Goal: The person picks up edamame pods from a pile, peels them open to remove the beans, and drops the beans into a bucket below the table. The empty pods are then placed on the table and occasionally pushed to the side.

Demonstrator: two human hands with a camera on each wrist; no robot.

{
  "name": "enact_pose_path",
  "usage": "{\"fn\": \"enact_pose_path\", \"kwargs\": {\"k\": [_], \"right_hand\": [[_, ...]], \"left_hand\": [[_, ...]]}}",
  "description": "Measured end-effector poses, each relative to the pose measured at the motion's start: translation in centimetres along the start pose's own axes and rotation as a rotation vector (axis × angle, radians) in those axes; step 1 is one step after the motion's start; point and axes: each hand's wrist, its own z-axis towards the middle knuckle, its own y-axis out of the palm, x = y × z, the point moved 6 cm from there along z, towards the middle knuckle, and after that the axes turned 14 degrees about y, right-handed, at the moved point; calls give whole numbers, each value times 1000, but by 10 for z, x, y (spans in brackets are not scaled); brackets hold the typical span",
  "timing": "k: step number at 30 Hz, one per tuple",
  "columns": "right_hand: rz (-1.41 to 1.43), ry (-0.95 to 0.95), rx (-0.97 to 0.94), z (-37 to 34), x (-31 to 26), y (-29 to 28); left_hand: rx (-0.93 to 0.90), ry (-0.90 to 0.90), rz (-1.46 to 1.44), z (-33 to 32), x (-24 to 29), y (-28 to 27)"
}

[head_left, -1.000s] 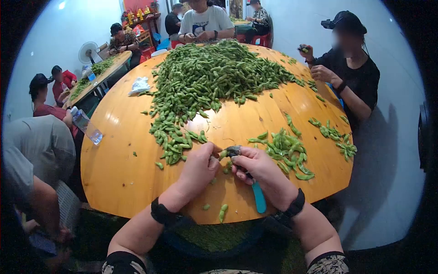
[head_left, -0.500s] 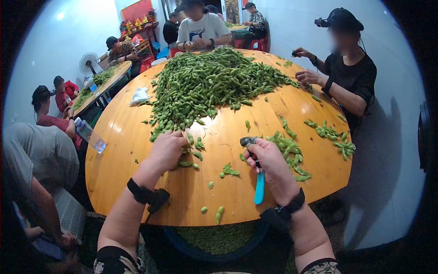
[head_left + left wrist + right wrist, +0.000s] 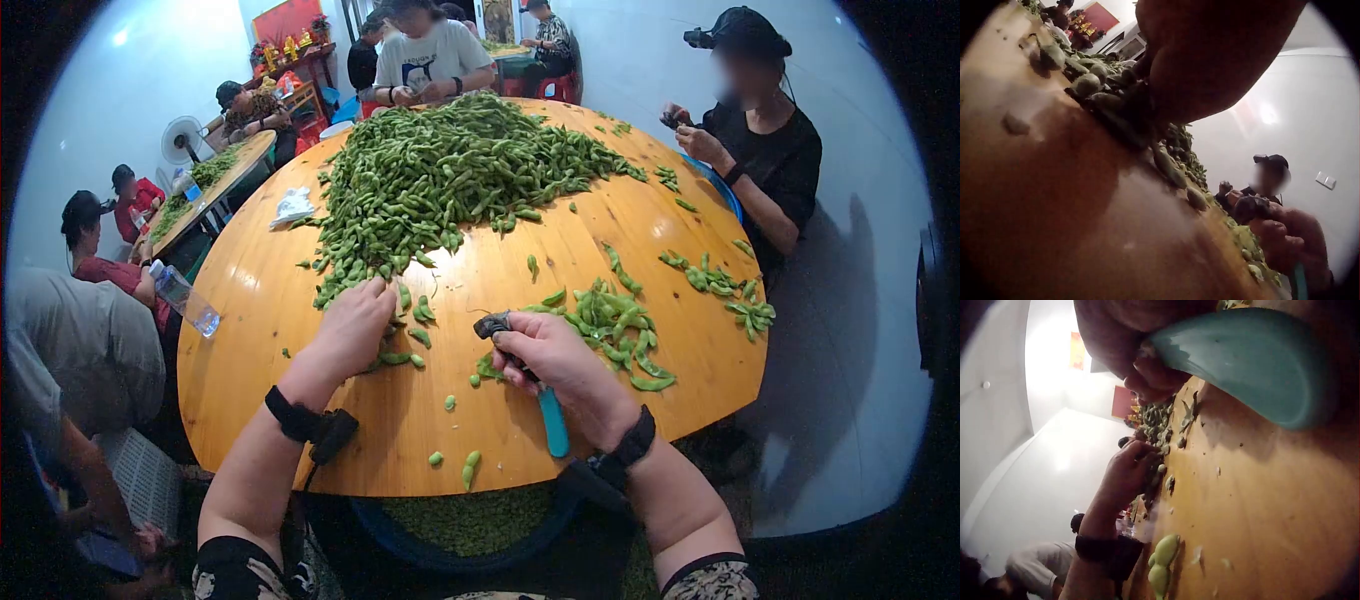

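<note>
In the head view my left hand (image 3: 355, 322) reaches into the near left edge of a large heap of green edamame pods (image 3: 470, 165). Its fingertips are down among the pods, and I cannot tell whether they pinch one. My right hand (image 3: 560, 365) grips a tool with a teal handle (image 3: 555, 424), its dark end (image 3: 491, 325) sticking out past the thumb and forefinger. The broad teal handle (image 3: 1254, 365) fills the upper part of the right wrist view. Right of that hand lies a smaller pile of paler pods (image 3: 610, 320).
A round wooden table (image 3: 250, 400) carries it all. Loose beans and a pod (image 3: 470, 469) lie near its front edge, above a blue tub (image 3: 470, 560) of shelled beans. A plastic bottle (image 3: 186, 298) and white tissue (image 3: 293, 207) stand left. A person (image 3: 765, 150) sits right.
My hands were together over a pod; the left then moved away to the heap and stays there. The right hand keeps the teal-handled tool and has shifted slightly left.
</note>
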Motion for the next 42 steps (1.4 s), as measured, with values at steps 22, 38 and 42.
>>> {"fn": "enact_pose_path", "kwargs": {"k": [22, 38, 42], "right_hand": [[-39, 10, -64, 1, -2, 6], [-102, -55, -29, -4, -5, 8], [-97, -28, -15, -1, -2, 10]], "left_hand": [[320, -306, -1090, 17, 49, 5], [486, -67, -620, 23, 80, -4], [510, -93, -579, 23, 80, 1]]}}
